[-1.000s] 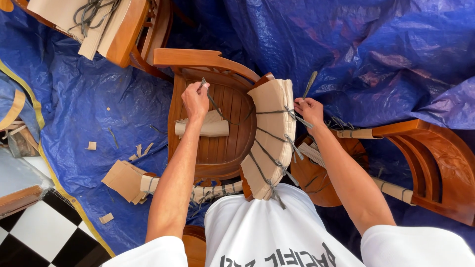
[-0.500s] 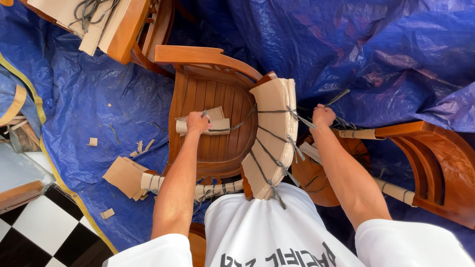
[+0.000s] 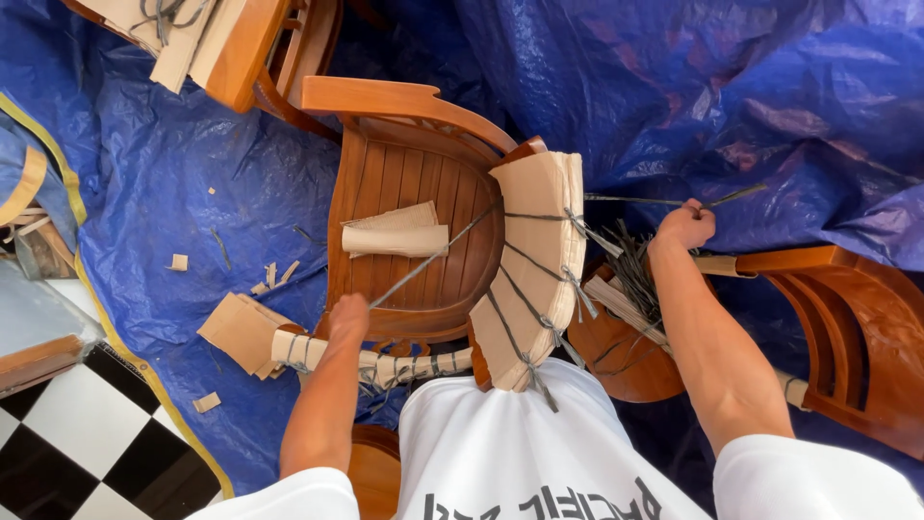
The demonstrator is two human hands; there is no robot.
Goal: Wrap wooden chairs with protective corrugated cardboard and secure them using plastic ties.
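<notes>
While we look straight down over a white shirt (image 3: 539, 453), our left hand (image 3: 348, 316) sits at seven o'clock from the middle of the chair (image 3: 404, 173), at the front edge of its slatted seat. Its fingers are curled narrow around the end of a grey strap (image 3: 433, 260), which runs taut toward two o'clock across the seat to the cardboard (image 3: 539, 250) wrapped over the chair's right arm. A paper roll (image 3: 395, 236) lies on the seat just beside the strap, at twelve o'clock from that hand.

Our right hand (image 3: 685, 227) is out at three o'clock from the cardboard, well apart from the left. It is closed in a fist on another thin grey length, whose ends stick out toward nine and two o'clock; we cannot tell whether that is the same strap. More grey ties cross the cardboard, knotted along its right edge.

At five o'clock from the right hand stands a second chair (image 3: 828, 337), with loose strap ends bunched between the two chairs. A blue tarp (image 3: 173, 183) lies under everything, with cardboard scraps (image 3: 241, 327) at nine o'clock from the left hand. Checkered tiles (image 3: 87, 443) show at seven o'clock, and a third wrapped chair (image 3: 241, 48) at eleven.
</notes>
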